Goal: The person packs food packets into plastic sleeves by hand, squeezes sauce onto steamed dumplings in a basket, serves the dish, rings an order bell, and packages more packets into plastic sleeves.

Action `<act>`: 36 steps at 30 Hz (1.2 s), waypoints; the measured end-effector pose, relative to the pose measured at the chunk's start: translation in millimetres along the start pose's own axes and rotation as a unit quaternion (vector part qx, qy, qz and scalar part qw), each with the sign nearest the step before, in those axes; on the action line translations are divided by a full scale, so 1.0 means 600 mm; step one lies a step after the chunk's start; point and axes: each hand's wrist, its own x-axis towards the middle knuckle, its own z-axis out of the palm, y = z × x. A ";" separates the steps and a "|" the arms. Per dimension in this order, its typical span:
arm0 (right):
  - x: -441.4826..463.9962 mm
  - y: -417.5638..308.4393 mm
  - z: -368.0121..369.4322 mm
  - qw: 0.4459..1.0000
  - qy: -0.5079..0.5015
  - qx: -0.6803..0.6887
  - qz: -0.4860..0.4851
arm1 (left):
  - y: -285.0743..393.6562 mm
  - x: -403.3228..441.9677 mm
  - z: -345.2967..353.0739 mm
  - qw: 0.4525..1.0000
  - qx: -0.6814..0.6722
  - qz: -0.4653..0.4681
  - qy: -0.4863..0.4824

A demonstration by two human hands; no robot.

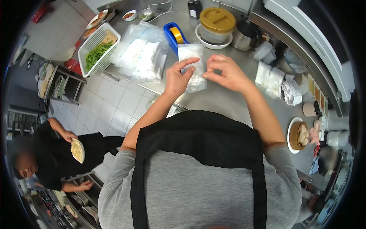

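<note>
Handling step on the clear packet (196,84) at the counter (233,100), near edge, between my hands. Left hand (177,79) is over its left side, thumb and index curved with a gap; right hand (227,72) is at its right edge, thumb and index also apart. Can't tell if either pinches film. Blue tape dispenser (172,42) is just beyond, pile of bags (143,57) to the left. My read: gripping the thin plastic calls for light fingertip closure, both sides level.
</note>
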 end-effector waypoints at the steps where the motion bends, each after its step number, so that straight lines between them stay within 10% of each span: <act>1: -0.012 0.011 0.006 0.997 0.026 -0.069 0.008 | 0.011 -0.002 0.015 1.000 0.005 0.007 -0.006; 5: -0.061 0.060 0.015 0.978 0.079 -0.183 0.054 | 0.045 -0.018 0.072 0.998 0.014 0.061 -0.032; 14: -0.176 0.112 -0.045 0.944 0.017 0.046 0.327 | 0.036 -0.035 0.165 0.994 -0.035 -0.005 -0.103; 23: -0.188 0.066 -0.065 0.946 -0.008 -0.170 0.276 | 0.053 -0.018 0.187 0.969 0.019 -0.011 -0.245; 32: -0.200 0.106 -0.100 0.892 -0.045 -0.108 0.437 | 0.029 -0.006 0.182 0.968 -0.029 0.014 -0.250; 36: -0.220 0.070 -0.092 0.898 0.203 -0.111 0.374 | 0.035 0.005 0.163 0.974 0.011 0.000 -0.225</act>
